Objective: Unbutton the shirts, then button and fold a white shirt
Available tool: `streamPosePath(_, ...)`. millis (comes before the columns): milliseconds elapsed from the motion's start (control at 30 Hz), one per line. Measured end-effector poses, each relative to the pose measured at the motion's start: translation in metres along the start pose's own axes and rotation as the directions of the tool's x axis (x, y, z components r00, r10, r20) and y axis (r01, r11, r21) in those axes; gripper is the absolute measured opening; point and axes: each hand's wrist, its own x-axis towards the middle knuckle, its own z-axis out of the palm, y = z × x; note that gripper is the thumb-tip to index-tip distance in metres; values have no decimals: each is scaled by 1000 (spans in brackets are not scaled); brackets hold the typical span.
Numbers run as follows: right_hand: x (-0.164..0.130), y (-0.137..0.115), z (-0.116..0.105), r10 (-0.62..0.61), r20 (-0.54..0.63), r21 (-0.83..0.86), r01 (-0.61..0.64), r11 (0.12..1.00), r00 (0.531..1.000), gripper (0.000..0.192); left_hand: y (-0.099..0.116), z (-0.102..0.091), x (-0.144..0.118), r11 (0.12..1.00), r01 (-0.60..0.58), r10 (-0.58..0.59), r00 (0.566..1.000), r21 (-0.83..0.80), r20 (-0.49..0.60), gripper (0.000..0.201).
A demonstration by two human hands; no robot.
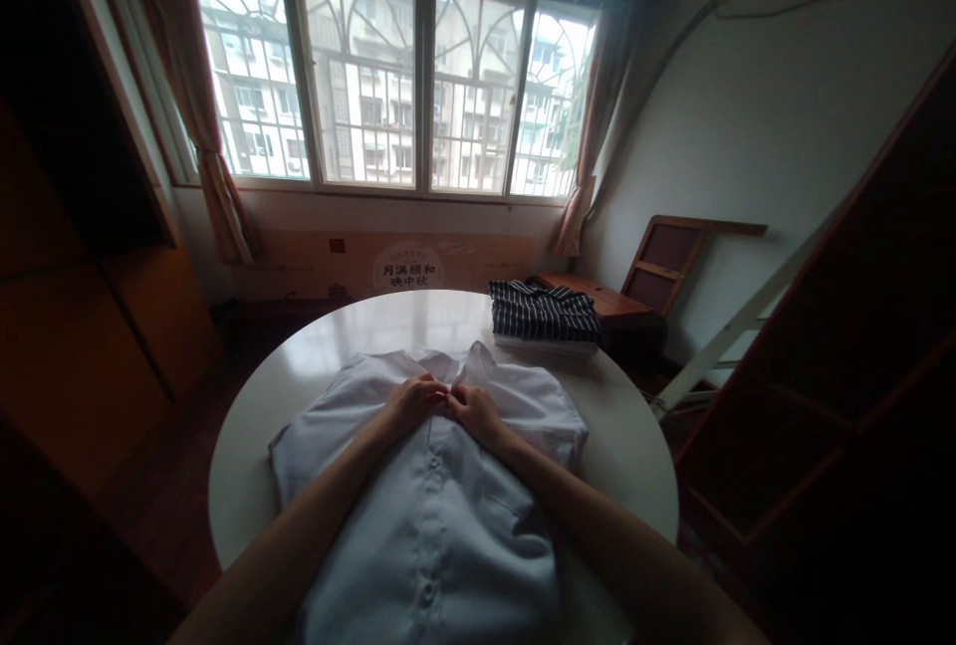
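A pale blue button-up shirt (440,516) lies spread face up on a round white table (634,446), collar pointing away from me. My left hand (410,402) and my right hand (472,412) meet at the shirt's front placket just below the collar. Both pinch the fabric there, fingers closed around the top button area. A row of buttons runs down the placket toward me.
A folded dark striped garment (544,312) sits on lighter folded cloth at the table's far right edge. Behind it stands a wooden chair (649,277). A barred window (395,78) with curtains fills the far wall. Dark wooden furniture flanks both sides.
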Motion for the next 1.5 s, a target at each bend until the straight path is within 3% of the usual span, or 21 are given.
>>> streamPosePath(867, -2, -1, 0, 23, -7, 27, -23, 999, 1000, 15, 9, -2, -3, 999, -34, 34, 999, 23, 27, 20)
streamPosePath(1033, 2, 4, 3, 69, 37, 205, -75, 976, 997, 8, 5, 1, -3, 995, -94, 94, 996, 23, 0, 22)
streamPosePath(1167, 8, 10, 7, 123, 91, 452, -151, 879, 988, 10, 4, 3, -1, 994, -108, 108, 994, 15, -2, 24)
streamPosePath(1233, 7, 9, 8, 128, 92, 493, -157, 855, 987, 10, 5, 3, -1, 994, -107, 107, 994, 11, -9, 26)
streamPosePath(1400, 0, 0, 1, 66, -29, 238, -58, 970, 997, 7, 6, 2, -2, 996, -88, 88, 996, 5, -1, 24)
streamPosePath(1500, -4, -5, -2, 50, -72, 145, -39, 989, 996, 6, 6, 2, -3, 997, -81, 81, 997, 1, 5, 21)
